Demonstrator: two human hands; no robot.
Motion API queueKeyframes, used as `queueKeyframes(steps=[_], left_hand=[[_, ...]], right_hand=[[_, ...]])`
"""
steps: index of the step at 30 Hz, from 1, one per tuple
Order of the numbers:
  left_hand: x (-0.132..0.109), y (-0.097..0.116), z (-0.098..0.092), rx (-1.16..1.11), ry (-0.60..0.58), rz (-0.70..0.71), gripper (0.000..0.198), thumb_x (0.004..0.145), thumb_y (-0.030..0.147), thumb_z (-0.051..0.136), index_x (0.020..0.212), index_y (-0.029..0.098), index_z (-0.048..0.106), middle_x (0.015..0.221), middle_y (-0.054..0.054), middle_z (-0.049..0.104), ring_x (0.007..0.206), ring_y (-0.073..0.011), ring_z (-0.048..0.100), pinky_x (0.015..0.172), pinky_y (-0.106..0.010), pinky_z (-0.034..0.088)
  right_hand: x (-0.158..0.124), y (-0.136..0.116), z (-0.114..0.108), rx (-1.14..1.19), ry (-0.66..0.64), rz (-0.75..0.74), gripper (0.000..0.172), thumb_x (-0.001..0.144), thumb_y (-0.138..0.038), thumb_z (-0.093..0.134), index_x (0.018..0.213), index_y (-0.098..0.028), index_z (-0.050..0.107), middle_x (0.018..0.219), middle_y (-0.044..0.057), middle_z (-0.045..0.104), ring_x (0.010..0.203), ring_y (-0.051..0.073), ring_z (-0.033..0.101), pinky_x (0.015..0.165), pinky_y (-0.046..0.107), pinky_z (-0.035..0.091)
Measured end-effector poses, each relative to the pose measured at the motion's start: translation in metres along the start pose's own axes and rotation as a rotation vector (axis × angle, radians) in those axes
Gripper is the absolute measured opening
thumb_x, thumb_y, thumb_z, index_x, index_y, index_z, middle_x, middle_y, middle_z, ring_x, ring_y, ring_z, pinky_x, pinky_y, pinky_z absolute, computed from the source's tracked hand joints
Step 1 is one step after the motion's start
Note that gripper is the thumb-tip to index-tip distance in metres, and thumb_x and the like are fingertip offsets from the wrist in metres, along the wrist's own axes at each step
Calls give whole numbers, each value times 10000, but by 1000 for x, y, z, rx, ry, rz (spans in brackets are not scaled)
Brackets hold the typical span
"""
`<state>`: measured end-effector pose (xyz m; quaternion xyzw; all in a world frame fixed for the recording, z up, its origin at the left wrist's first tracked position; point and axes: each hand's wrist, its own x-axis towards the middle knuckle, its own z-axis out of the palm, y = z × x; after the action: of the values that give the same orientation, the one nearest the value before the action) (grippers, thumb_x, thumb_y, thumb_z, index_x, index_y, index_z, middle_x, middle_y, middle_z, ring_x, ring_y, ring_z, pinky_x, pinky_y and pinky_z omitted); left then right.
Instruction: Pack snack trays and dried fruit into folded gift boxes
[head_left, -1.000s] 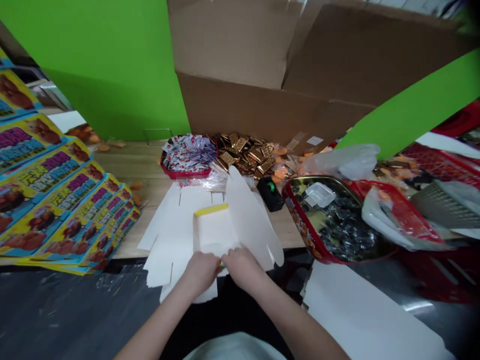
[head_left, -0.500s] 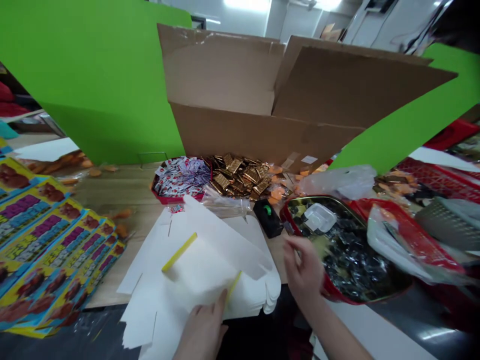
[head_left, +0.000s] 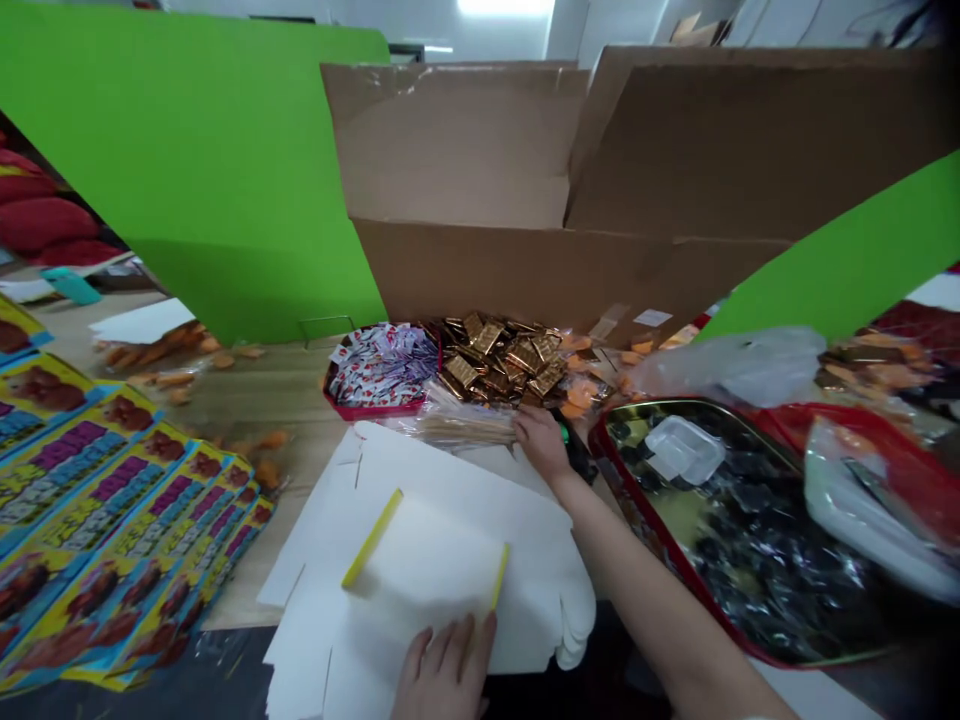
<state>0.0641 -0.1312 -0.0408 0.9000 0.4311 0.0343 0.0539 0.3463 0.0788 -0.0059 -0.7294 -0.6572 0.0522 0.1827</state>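
White cardboard sheets (head_left: 442,560) lie stacked in front of me, the top one with two raised yellow edges. My left hand (head_left: 444,665) rests on the near edge of the top sheet, fingers spread, by the right yellow edge. Beyond the stack, my right hand (head_left: 541,440) reaches to the right end of a clear-wrapped bundle of thin sticks (head_left: 469,428); its fingertips touch or nearly touch the bundle, and their grip is unclear. Gold-wrapped pieces (head_left: 499,360) lie just beyond that hand. A black box (head_left: 576,450) is partly hidden behind the right hand.
Printed yellow-blue boxes (head_left: 127,500) stand at the left. A red container (head_left: 382,370) holds small sachets. At the right, a red-rimmed tin (head_left: 735,500) holds dark packets and a clear tray. A large cardboard box (head_left: 487,270) stands behind.
My right hand has moved forward and left from beside the tin to the stick bundle. My left hand has shifted slightly right, its fingers now spread on the sheet. The camera view has turned slightly.
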Motion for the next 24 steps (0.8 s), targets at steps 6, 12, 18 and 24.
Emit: queueKeyframes(steps=[6,12,18,24], left_hand=[[15,9,-15,-28,34,141,849,658,150,666,1445,178,349,1422,-125,448,1222,-305,519,957,-447,470],[-4,2,-47,-34,183,103,714,796,197,577,1455,230,302,1464,-85,405,1308,-285,429,1030,-482,399],[-28,-12,-45,-233,195,-25,621,928,309,467,1477,196,198,1472,-132,376,1358,-252,359,1079,-451,362],[-33,-17,-42,-434,325,-151,666,949,330,440,1496,195,86,1445,-171,386,1298,-251,437,1024,-453,425]], right_hand=[[-27,-3,-29,-21,42,82,229,897,-213,489,1001,-213,694,915,82,724,822,189,667,712,259,463],[-48,-12,-83,99,293,167,353,951,-253,349,1085,-165,663,884,83,719,741,170,661,670,264,493],[-167,-76,-138,369,1106,-120,321,883,-208,543,1199,-237,592,1020,57,655,903,195,627,798,357,509],[-219,-118,-50,292,329,-584,281,886,-83,469,1101,-184,620,808,45,641,757,159,596,674,272,513]])
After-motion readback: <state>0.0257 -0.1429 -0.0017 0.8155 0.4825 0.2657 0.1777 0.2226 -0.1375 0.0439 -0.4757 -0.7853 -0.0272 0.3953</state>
